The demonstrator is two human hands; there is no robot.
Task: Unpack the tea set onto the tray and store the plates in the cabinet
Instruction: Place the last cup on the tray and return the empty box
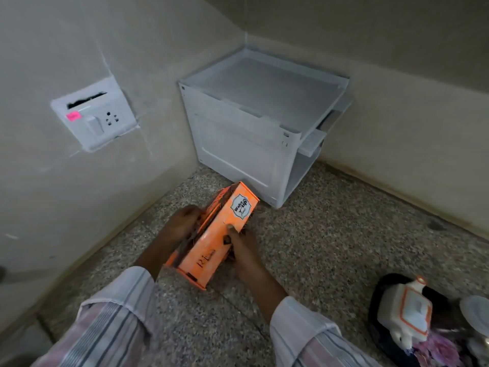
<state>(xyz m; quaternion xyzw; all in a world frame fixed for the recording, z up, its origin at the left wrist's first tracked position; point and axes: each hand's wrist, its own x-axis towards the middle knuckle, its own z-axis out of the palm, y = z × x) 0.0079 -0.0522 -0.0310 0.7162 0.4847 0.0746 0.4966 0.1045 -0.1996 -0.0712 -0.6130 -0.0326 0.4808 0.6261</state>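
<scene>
I hold an orange cardboard tea-set box (214, 239) tilted on its edge just above the speckled floor, in the middle of the head view. My left hand (180, 226) grips its left side, fingers by the open flap. My right hand (242, 245) clasps its right face, thumb on the orange panel. A small white cabinet (254, 133) stands in the room corner just beyond the box. At the lower right a dark tray (381, 287) carries a white teapot with orange trim (404, 313) and white plates (476, 311).
Walls close in on the left and behind the cabinet. A white switch and socket plate (92, 115) sits on the left wall. Speckled stone floor (330, 234) stretches between the box, the cabinet and the tray.
</scene>
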